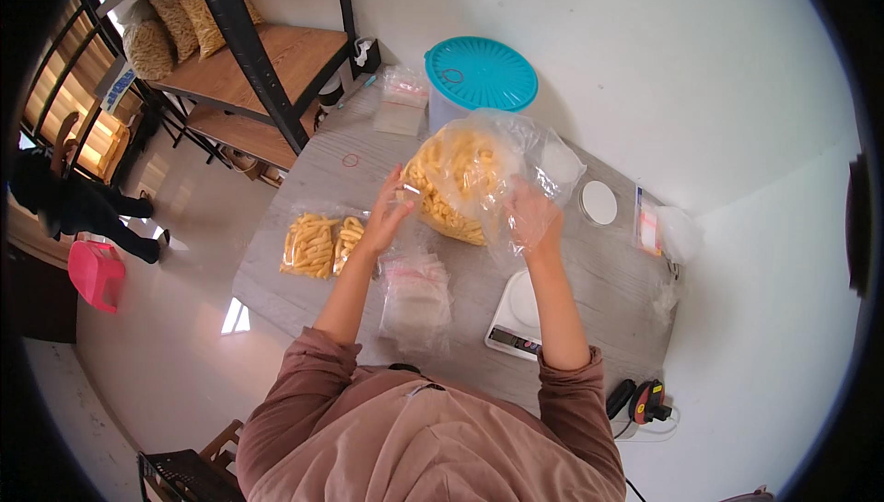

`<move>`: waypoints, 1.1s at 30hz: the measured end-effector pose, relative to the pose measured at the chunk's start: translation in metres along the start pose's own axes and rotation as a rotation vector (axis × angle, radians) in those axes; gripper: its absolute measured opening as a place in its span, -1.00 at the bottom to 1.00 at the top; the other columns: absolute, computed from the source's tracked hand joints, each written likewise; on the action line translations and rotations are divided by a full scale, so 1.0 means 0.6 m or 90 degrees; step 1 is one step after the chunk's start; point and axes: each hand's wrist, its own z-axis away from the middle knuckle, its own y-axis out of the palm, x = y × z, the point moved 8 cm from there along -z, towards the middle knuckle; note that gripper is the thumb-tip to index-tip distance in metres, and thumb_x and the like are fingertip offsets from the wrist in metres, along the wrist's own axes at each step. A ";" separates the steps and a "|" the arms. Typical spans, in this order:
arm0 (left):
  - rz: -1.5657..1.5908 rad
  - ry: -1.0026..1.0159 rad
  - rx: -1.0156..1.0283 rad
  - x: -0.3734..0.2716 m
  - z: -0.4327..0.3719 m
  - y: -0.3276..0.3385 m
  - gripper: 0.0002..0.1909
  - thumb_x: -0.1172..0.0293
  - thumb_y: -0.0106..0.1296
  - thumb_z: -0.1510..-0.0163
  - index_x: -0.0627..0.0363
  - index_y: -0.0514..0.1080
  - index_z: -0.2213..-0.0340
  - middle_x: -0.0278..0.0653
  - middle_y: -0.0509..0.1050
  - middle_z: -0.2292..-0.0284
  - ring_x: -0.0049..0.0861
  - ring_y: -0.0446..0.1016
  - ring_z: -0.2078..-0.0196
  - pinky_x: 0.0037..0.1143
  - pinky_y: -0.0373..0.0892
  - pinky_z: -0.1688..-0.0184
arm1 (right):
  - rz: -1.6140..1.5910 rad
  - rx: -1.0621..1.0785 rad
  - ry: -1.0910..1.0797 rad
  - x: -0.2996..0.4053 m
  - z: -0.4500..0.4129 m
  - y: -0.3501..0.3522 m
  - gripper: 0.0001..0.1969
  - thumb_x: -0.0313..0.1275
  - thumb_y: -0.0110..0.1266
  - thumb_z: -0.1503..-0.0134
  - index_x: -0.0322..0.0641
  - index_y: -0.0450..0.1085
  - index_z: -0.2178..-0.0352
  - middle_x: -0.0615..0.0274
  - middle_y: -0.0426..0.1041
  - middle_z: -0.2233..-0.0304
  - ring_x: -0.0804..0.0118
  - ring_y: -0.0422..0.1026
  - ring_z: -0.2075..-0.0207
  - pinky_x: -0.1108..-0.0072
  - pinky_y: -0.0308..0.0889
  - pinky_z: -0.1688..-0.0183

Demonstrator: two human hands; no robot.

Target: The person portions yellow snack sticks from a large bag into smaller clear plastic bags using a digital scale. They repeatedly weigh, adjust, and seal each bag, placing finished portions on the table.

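A large clear plastic bag [452, 219] of yellow stick-shaped snacks stands on the grey wood-grain table [469, 295]. At its left side is my left hand [390, 215], fingers spread; whether they grip the film cannot be told. My right hand [533, 215] is closed on the bag's loose upper film, which partly covers it. Two small filled snack bags [308, 246] lie beside my left forearm. Between my arms is a stack of empty zip bags [416, 298]. A white digital kitchen scale [510, 315] sits partly under my right forearm.
Behind the bag stands a tub with a turquoise lid [481, 74], beside more zip bags [400, 112]. A round white lid [598, 203] and a plastic packet [648, 226] lie to the right. A shelf [276, 63] holds filled bags. At the far left are a person [83, 205] and a pink stool [95, 274].
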 end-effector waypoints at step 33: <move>0.178 0.083 0.108 -0.033 -0.046 0.070 -0.42 0.16 0.04 0.14 0.13 0.20 0.08 -0.09 0.00 -0.11 -0.26 -0.11 -0.19 -0.33 -0.17 -0.16 | -0.590 0.015 0.131 -0.031 -0.016 0.130 -0.71 -0.31 -0.07 -0.05 -0.34 0.39 0.31 0.05 0.44 0.50 0.37 0.40 0.42 0.56 0.26 0.33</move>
